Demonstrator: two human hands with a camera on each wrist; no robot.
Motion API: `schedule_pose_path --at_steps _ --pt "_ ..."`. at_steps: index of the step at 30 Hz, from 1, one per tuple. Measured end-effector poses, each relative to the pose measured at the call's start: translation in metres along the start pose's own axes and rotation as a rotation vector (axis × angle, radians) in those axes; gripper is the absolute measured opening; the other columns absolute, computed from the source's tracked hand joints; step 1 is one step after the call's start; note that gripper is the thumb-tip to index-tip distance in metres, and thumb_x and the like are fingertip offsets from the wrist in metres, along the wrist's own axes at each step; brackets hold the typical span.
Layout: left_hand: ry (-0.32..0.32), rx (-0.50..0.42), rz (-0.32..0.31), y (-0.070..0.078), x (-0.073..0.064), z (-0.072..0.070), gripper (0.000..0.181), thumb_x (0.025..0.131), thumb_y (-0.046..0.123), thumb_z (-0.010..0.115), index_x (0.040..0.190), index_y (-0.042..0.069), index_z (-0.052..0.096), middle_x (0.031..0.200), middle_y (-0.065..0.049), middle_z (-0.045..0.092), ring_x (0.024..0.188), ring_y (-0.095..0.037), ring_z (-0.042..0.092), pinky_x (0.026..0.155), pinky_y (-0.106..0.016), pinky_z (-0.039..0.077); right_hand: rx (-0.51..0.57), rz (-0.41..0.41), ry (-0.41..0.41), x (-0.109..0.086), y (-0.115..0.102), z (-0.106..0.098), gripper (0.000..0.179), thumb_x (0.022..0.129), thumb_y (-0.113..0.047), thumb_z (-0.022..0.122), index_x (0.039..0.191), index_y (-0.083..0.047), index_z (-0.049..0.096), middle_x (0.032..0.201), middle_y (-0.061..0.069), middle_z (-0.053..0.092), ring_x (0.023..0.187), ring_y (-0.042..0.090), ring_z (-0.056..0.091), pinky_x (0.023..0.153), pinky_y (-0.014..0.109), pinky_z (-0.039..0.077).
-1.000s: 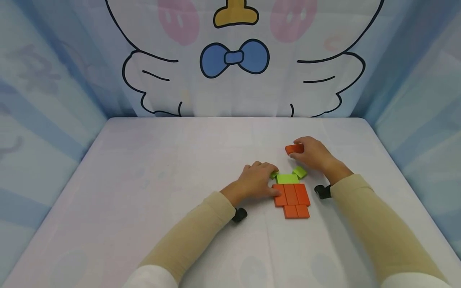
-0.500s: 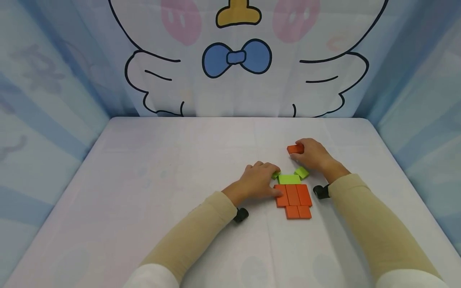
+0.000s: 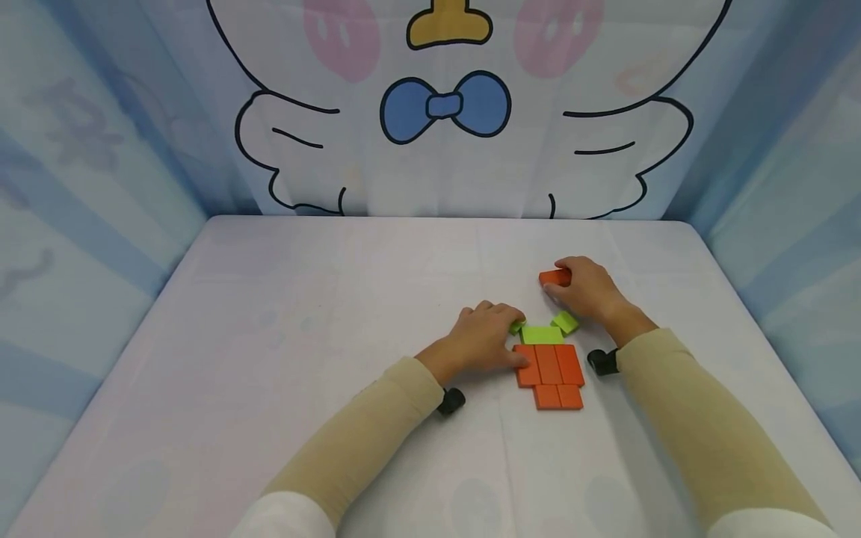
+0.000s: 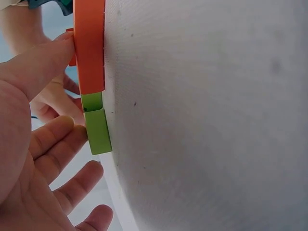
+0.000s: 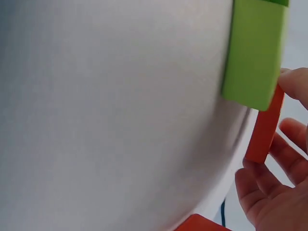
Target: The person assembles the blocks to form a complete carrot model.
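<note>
Orange-red rectangular blocks [image 3: 548, 365] lie flat side by side, with shorter orange-red blocks [image 3: 559, 397] along their near side. A green block [image 3: 541, 335] adjoins their far side, and a small tilted green block [image 3: 565, 322] sits at its right end. The left hand [image 3: 479, 336] rests its thumb on the left orange-red block; its loosely extended fingertips touch another small green block [image 4: 98, 131], mostly hidden in the head view. Beyond the arrangement, the right hand [image 3: 588, 288] pinches a separate orange-red block [image 3: 554, 277] between thumb and fingers, low over the table.
A white tabletop [image 3: 336, 321] carries everything. Behind it hangs a cloth [image 3: 444, 179] printed with a cartoon figure and blue bow tie, and blue patterned cloths flank both sides. Dark wrist cameras [image 3: 451, 401] sit under the sleeves.
The whole scene has shifted slightly rightward in the head view. Both hands keep nearly the same places against the blocks, and the right hand still grips its orange-red block.
</note>
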State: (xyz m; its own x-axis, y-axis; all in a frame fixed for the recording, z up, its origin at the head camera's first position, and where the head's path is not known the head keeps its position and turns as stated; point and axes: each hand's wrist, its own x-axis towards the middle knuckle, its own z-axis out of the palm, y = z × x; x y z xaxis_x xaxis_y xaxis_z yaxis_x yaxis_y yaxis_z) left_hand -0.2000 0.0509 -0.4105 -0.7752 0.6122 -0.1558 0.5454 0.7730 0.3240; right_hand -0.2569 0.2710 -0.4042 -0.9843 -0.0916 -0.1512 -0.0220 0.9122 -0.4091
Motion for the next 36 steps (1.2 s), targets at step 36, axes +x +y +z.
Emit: schedule_pose_path --at_steps 36 --pt "0.000 -0.020 -0.009 0.002 0.000 0.002 0.068 0.088 0.057 0.070 0.144 0.023 0.051 0.145 0.006 0.051 0.130 -0.019 0.044 0.100 -0.041 0.037 -0.051 -0.327 0.154 -0.166 0.000 0.009 0.048 0.082 -0.023 0.085 0.121 0.000 0.067 0.118 0.014 0.067 0.112 0.036 0.060 0.092 0.055 0.049"
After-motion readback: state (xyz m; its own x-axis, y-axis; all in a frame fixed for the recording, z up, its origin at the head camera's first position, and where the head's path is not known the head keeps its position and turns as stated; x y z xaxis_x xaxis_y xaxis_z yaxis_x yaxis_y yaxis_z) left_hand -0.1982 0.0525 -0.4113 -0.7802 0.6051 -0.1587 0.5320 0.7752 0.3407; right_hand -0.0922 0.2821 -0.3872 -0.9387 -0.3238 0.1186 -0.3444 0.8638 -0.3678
